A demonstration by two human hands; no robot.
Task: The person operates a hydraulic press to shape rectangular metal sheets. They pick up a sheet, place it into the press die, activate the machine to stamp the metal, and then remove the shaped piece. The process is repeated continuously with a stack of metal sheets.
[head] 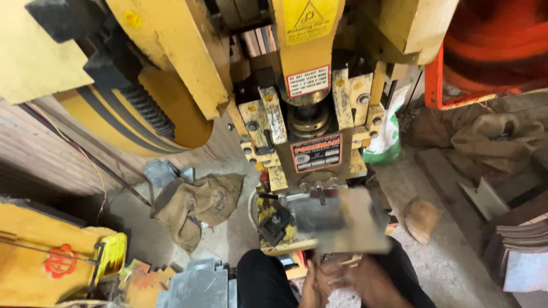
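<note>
— While both hands sit at the bottom centre of the frame, what exactly is the grip doing?

— I see my left hand and right hand close together, just above my dark trousers. They are blurred, so I cannot tell how the fingers are set. Both seem to meet the near, lower edge of a flat grey metal sheet. I would judge that the two hands hold it together, but the smear hides which fingers close on it.

— And which way does the sheet lie from that grip?

— Upward in the frame from the hands, toward the press bed. Its broad face is turned up to the camera, tilted a little, with its far edge over or near the dark tooling block on the bed. Its long axis seems to run from lower left to upper right, though the blur makes that uncertain.

— Which hand is nearer the machine?

— The right one sits slightly higher in the frame, under the middle of the sheet; the left is lower, at the sheet's lower left corner.

— What lies beyond?

— Straight above the sheet stands the yellow power press with its ram, filling the top centre. A brown cloth lies on the floor at left of centre, and a stack of cut metal blanks sits at the bottom left beside my knee.
</note>
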